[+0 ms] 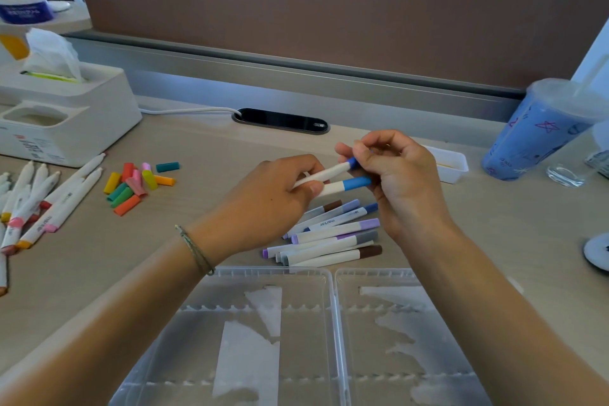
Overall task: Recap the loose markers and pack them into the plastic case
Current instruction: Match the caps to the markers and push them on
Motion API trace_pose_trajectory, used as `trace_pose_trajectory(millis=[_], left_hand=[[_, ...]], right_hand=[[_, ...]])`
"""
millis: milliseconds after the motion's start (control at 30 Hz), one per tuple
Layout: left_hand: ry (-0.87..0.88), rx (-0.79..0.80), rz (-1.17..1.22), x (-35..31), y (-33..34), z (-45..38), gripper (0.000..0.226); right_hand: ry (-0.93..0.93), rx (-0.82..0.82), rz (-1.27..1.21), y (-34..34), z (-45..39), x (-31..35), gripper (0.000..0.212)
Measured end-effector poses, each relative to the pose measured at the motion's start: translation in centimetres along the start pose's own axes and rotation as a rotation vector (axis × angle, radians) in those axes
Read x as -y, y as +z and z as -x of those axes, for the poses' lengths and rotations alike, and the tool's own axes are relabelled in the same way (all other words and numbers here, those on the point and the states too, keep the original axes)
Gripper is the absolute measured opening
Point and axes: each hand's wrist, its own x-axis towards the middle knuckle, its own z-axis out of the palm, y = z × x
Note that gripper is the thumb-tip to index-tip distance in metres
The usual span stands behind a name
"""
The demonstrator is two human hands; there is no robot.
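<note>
blue cap goes on a white marker, above the desk.

left hand (273, 198) grips two markers (329, 180); right hand (392, 171) pinches the blue cap (353, 162) at one tip. plastic case (333, 336) lies open near, capped markers (329, 234) just beyond it. the second marker can slip from the crowded grip, or the cap can sit crooked.

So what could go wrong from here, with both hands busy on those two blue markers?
The left hand holds two markers at once while the right hand works at a blue cap, so one could slip and roll across the desk. The loose caps lie in a mixed heap, so a colour might get mismatched. The uncapped markers at the left may dry while waiting.
</note>
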Motion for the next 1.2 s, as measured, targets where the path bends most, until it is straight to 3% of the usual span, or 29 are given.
trace_pose_trajectory(millis=[100, 200, 400, 567, 800, 1000, 1200], left_hand=[[-0.004, -0.068, 0.029, 0.6, -0.2, -0.2, 0.011], [-0.008, -0.108, 0.022, 0.8, -0.4, -0.3, 0.013], [-0.026, -0.141, -0.107, 1.3, 0.0, -0.5, 0.014], [-0.114, -0.076, -0.284, 3.4, 1.1, -1.2, 0.014], [-0.099, -0.115, -0.535, 3.7, 1.0, -0.3, 0.015], [-0.051, -0.177, -0.462, 3.6, -0.2, 2.3, 0.037], [-0.056, -0.391, -0.380, 6.4, -4.3, 6.7, 0.018]], right_hand=[[-0.112, 0.014, 0.225, 0.0, 0.0, -0.8, 0.023], [-0.152, 0.040, 0.270, 0.0, -0.1, -0.9, 0.032], [-0.132, 0.041, 0.300, 0.8, 0.3, -2.4, 0.029], [-0.042, 0.184, 0.624, -0.1, -0.5, -2.6, 0.028], [-0.204, 0.230, 0.773, 0.7, 0.5, -1.8, 0.027], [-0.305, 0.254, 0.826, 3.2, 2.6, -1.3, 0.027], [-0.373, 0.353, 0.798, 8.8, 4.9, -1.3, 0.026]])
